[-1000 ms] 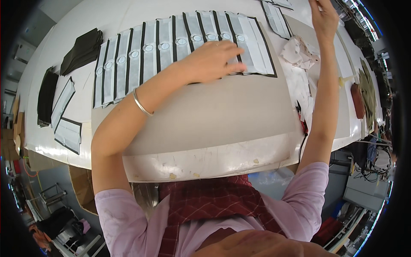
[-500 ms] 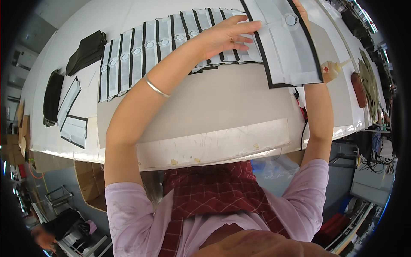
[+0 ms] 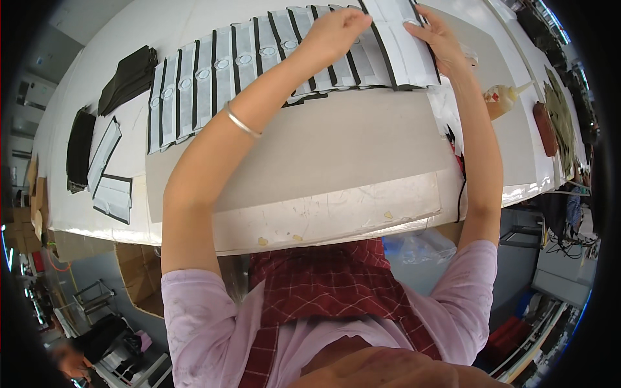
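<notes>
A pale grey-blue fabric panel with black edging [image 3: 406, 61] lies at the right end of a row of overlapping similar panels [image 3: 240, 71]. The row's panels carry small round clear pieces. My left hand [image 3: 333, 37] is closed at the panel's left black edge, fingertips pinched together there. On the opposite edge my right hand [image 3: 445, 44] grips the panel, thumb over its face and fingers at the side. The panel's far end runs out of the picture.
Dark folded stacks [image 3: 129, 79] and two loose pale pieces [image 3: 113, 195] lie at the left. Under the row is a grey board [image 3: 310, 152]. Right of my forearm are a glue bottle [image 3: 501, 97], a brown-red pouch [image 3: 544, 129] and olive cloth [image 3: 559, 123].
The panel has moved left and away, down against the row's right end. My left hand went from spread fingers to a pinch; my right hand has come into fuller view, gripping the edge.
</notes>
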{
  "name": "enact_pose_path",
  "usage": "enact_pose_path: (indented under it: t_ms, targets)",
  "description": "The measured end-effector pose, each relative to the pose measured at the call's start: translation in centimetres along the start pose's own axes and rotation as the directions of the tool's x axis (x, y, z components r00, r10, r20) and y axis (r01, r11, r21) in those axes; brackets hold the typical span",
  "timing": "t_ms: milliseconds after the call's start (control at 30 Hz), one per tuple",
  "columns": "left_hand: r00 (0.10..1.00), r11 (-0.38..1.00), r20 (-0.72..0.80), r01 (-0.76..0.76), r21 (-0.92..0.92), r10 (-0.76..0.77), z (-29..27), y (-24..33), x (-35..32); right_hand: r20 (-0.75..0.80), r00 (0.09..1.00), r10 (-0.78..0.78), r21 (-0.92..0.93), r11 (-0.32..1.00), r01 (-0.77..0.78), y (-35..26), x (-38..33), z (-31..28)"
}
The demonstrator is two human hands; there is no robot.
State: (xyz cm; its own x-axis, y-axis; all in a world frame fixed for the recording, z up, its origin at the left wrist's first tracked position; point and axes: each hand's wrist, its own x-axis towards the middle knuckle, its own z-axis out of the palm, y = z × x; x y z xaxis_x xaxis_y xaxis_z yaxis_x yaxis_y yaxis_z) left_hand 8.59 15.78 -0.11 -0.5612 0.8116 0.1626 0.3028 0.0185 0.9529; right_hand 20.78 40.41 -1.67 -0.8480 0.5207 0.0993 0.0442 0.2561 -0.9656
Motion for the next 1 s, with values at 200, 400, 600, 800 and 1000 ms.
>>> enact_pose_path:
  t_ms: [200,400,600,800,1000]
  targets:
    - [0.954,0.677,0.257,-0.292,0.675,0.155,-0.1,-1.3,-5.0,0.072,0.986,0.154,0.148,0.976,-0.163,2.7,0.7,2.4]
    - [0.877,0.492,0.352,-0.475,0.730,0.325,1.4,-2.7,-4.5,-0.001,1.000,-0.023,-0.166,0.986,0.023,2.0,0.2,3.7]
    - [0.888,0.535,0.421,-0.449,0.716,0.182,1.4,-2.9,-4.5,0.000,0.999,0.047,-0.214,0.976,-0.046,1.6,3.6,2.6]
    - [0.892,0.569,0.424,-0.431,0.700,0.154,1.5,-2.5,-4.4,0.060,0.995,-0.076,0.000,0.997,0.076,5.8,11.1,2.1]
    - [0.890,0.568,0.419,-0.441,0.695,0.178,1.3,-2.9,-4.7,-0.078,0.997,0.010,-0.090,0.996,-0.017,5.4,13.2,5.3]
